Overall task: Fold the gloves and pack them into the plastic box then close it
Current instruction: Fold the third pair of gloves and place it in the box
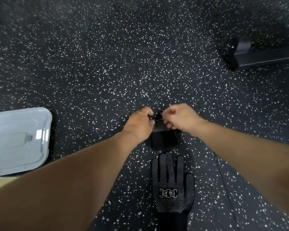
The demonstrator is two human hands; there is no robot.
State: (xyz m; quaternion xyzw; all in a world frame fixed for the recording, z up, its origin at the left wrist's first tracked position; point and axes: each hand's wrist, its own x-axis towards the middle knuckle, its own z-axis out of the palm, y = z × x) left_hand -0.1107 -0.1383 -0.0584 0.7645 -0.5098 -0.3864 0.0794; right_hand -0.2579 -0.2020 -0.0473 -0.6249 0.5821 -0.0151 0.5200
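A black glove point(163, 135) lies partly folded on the speckled floor, its white-dotted side turned up along the far edge. My left hand point(140, 122) and my right hand point(180, 119) both pinch that far edge, fingers closed on the fabric. A second black dotted glove point(173, 184) lies flat nearer to me, fingers pointing away, with a white printed label on its palm. The clear plastic box point(20, 139) with its lid and latch sits at the left, apart from both hands.
The floor is dark rubber with white flecks. A black metal equipment base point(260, 54) stands at the upper right. My forearms cross the lower part of the view.
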